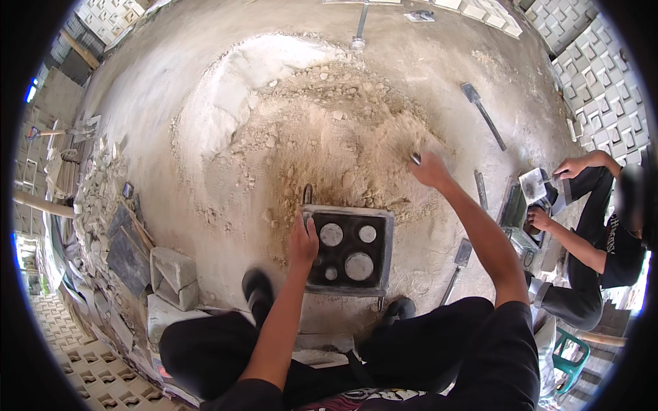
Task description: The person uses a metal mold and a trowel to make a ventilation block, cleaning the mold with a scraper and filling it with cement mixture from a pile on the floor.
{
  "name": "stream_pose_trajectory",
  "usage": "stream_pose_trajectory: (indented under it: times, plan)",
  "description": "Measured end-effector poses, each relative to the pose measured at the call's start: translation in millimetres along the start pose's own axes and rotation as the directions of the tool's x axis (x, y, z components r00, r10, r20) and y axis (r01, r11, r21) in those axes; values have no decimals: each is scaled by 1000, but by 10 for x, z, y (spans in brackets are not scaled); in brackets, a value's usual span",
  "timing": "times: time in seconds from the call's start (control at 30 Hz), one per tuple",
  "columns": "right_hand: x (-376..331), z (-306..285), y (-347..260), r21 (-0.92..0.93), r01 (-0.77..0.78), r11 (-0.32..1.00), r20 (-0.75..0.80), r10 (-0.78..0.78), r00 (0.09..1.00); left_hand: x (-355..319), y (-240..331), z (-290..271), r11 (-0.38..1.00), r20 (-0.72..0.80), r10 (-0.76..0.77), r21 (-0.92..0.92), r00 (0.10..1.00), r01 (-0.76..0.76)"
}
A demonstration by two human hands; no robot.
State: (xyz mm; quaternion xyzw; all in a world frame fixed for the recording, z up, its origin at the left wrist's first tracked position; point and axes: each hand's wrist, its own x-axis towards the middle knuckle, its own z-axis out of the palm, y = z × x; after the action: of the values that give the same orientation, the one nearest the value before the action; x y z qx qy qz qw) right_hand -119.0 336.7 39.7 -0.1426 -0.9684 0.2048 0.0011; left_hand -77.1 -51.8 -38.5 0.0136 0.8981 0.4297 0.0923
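Note:
In front of me sits a square metal mould point(348, 291) with a dark inside and several round pale discs of different sizes. My left hand point(303, 241) holds its left edge, thumb toward the inside, fingers along the outer side. A metal handle point(308, 194) sticks up from its far left corner. Beyond the mould, to the right, my right hand point(430, 170) is closed round the grip of a tool whose metal end point(416, 158) shows by the fingers. Its working end cannot be made out in the blurred sand. A wide sand pile point(322, 137) lies ahead.
A co-worker point(596, 233) sits at the right, handling a flat plate point(532, 186) over another mould. Long-handled tools point(484, 116) lie on the floor at right. White powder point(240, 75) edges the pile. Rubble point(103, 192) and concrete blocks point(173, 277) stand left. Patterned blocks point(606, 89) are stacked right.

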Motion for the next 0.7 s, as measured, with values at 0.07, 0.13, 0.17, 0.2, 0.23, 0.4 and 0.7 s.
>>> stream_pose_trajectory:
  times: [0.07, 0.13, 0.17, 0.2, 0.23, 0.4, 0.7]
  plan:
    - [297, -283, -548, -115, 27, 993, 140, -11, 990, 43, -4, -37, 1000, -15, 4, 2, 1000, -4]
    - [519, -445, -1209, -260, 71, 963, 312, 14, 950, 33, -84, -12, 999, -39, 18, 31, 999, -16]
    - [589, -472, -1400, -347, 109, 931, 370, 29, 929, 5, -82, 7, 1000, -50, 7, 30, 999, -5]
    - [605, -442, -1410, -402, 98, 911, 298, 29, 954, -7, -69, 33, 1000, -62, -5, 28, 998, 6]
    - [652, -420, -1454, -455, 91, 886, 217, 11, 976, 15, -22, 26, 1000, -89, -12, 23, 996, 14]
    - [830, -699, -1323, -511, 96, 854, 182, -2, 983, 8, -45, 31, 997, -139, 13, 83, 990, -1]
    - [792, 324, -1917, -382, 57, 922, 275, 55, 960, -8, -32, -5, 999, -54, -40, 10, 998, 41]
